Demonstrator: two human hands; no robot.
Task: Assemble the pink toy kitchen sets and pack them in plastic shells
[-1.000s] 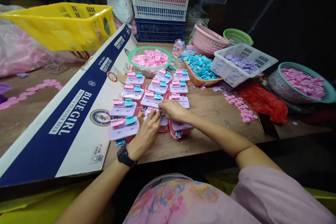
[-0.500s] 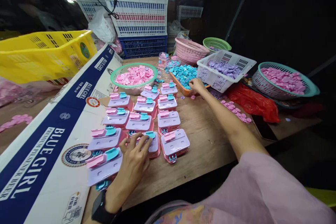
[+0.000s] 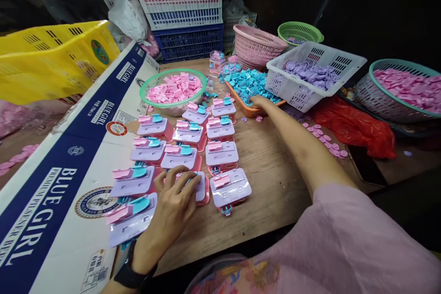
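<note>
Several small lilac-lidded pink cases [image 3: 230, 187] lie in rows on the wooden table [image 3: 275, 183], most with a pink and a teal clip on top. My left hand [image 3: 174, 204] rests on one near-row case [image 3: 201, 188], fingers curled over its teal clip. My right hand [image 3: 259, 101] reaches far across to the orange tray [image 3: 248, 109] of teal clips [image 3: 250, 83], fingers closed at the tray's near edge; what they hold is hidden.
A green bowl of pink clips [image 3: 174, 88] stands behind the rows. A white basket of lilac discs [image 3: 315, 73], a teal basket of pink discs [image 3: 406, 85], a red bag [image 3: 354, 126] and loose pink discs lie right. A cardboard box [image 3: 69, 165] and yellow crate [image 3: 51, 57] stand left.
My right hand left the near case and reached out to the tray of teal clips. My left hand stayed on the near case. The view shifted.
</note>
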